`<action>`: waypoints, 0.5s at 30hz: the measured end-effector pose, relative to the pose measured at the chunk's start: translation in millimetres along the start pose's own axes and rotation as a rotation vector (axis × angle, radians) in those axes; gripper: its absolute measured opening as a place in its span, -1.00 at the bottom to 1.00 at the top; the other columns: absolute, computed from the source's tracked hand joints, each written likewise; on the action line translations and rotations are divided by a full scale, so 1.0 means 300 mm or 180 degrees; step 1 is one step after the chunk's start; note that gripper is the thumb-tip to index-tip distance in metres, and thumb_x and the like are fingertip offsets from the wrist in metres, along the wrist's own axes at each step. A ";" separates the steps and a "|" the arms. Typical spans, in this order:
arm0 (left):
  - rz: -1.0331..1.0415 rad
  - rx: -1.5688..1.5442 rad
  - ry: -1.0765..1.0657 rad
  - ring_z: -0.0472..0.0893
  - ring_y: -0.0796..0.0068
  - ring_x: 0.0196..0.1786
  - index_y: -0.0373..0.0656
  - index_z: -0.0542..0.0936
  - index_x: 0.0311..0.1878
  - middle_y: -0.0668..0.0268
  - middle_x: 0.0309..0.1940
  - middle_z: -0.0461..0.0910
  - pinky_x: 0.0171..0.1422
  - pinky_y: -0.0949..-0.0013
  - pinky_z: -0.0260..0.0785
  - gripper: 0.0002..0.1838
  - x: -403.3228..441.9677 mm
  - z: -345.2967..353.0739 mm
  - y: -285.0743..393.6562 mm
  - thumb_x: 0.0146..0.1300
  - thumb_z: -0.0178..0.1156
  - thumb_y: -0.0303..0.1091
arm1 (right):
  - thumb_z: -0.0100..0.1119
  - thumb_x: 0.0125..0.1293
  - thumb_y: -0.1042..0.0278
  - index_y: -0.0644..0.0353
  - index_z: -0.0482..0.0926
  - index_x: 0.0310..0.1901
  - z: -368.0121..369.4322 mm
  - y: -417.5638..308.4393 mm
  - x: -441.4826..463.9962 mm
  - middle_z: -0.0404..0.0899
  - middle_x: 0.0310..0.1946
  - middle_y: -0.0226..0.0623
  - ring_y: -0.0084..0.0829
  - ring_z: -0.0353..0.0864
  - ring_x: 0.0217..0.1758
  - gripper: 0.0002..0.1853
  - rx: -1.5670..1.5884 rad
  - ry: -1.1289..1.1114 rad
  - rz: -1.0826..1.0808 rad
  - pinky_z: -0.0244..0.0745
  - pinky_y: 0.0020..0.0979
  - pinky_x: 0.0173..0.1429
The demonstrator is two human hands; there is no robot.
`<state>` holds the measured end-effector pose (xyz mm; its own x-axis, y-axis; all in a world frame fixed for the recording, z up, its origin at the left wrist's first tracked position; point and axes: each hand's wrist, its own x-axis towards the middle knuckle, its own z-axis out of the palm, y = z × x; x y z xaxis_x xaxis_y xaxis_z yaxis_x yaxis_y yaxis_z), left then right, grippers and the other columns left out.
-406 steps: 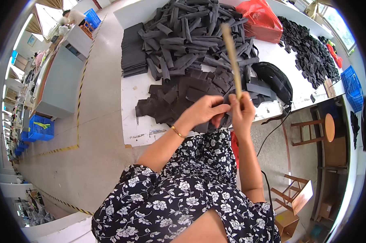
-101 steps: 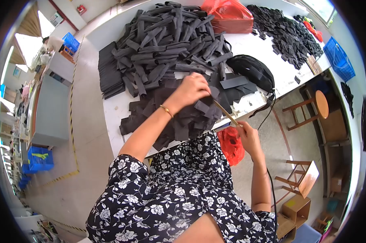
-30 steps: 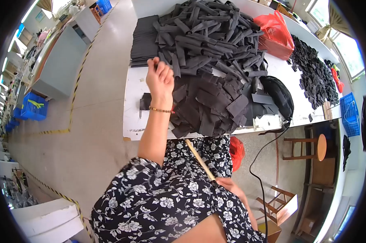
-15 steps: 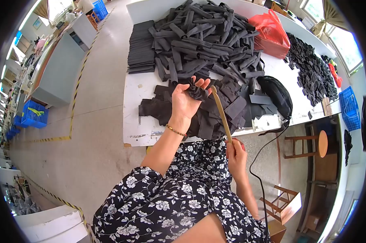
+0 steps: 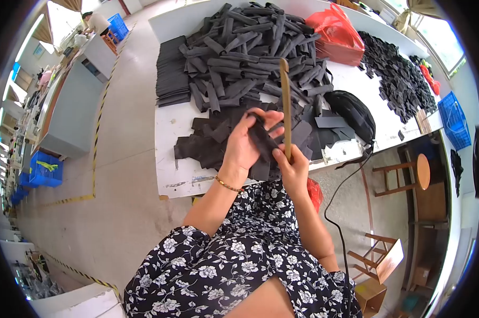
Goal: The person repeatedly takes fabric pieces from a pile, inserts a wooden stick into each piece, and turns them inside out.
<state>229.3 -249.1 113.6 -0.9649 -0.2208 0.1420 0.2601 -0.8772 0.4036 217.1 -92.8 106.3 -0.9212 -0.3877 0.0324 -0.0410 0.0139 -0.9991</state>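
Note:
My left hand (image 5: 245, 142) holds one end of a dark fabric piece (image 5: 262, 139), palm turned up and fingers curled round it. My right hand (image 5: 293, 165) grips the lower end of a thin wooden stick (image 5: 286, 106), which stands nearly upright; its fingertips also touch the near end of the fabric piece. Under and behind both hands lies a heap of flat dark fabric pieces (image 5: 210, 139). Farther back is a large pile of rolled dark tubes (image 5: 250, 53), with a neat stack of dark strips (image 5: 171, 71) at its left.
On the white table (image 5: 168, 119) are a red plastic bag (image 5: 336, 34), a black bag (image 5: 351, 114) and a pile of small dark pieces (image 5: 398, 74). A blue basket (image 5: 454, 121) and wooden stools (image 5: 421, 171) stand at the right. A person (image 5: 97, 23) is far left.
Since half a second ago, the crumpled dark fabric in my left hand has become a longer piece stretched between both hands. My right hand has come up beside my left, and the stick is more upright.

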 end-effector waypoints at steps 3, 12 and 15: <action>0.0535 -0.0195 0.0522 0.51 0.00 0.21 -0.04 0.49 0.04 0.00 0.12 0.52 0.33 -0.10 0.34 -0.53 0.029 -0.037 0.037 0.38 0.00 0.16 | 0.27 0.30 0.41 0.27 0.57 -0.23 0.018 -0.010 -0.057 0.39 -0.55 -0.63 -0.77 0.23 -0.50 -0.88 0.0184 0.0226 -0.0050 0.13 -0.64 -0.44; -0.0188 -0.0492 0.0747 0.62 0.13 0.00 -0.21 0.49 0.00 0.16 -0.18 0.62 0.24 0.02 0.46 -0.70 0.032 -0.055 -0.019 0.49 -0.04 -0.16 | 0.04 0.47 0.34 0.27 0.44 0.08 -0.024 0.007 -0.033 0.39 -0.43 -0.58 -0.79 0.22 -0.53 -0.75 -0.0262 0.0465 -0.0907 0.07 -0.69 -0.48; 0.0176 -0.0522 0.0820 0.61 0.17 0.03 -0.26 0.52 -0.03 0.14 -0.13 0.60 0.32 0.06 0.42 -0.71 0.071 -0.106 0.081 0.51 -0.07 -0.23 | -0.07 0.48 0.49 0.34 0.44 0.10 -0.156 0.023 -0.177 0.40 -0.49 -0.45 -0.65 0.33 -0.47 -0.76 -0.0455 -0.0120 -0.0047 0.26 -0.57 -0.40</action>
<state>214.0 -288.7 97.6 -0.9322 -0.3525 -0.0825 0.3235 -0.9133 0.2473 247.6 -28.9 99.1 -0.9050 -0.4232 0.0432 -0.1115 0.1381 -0.9841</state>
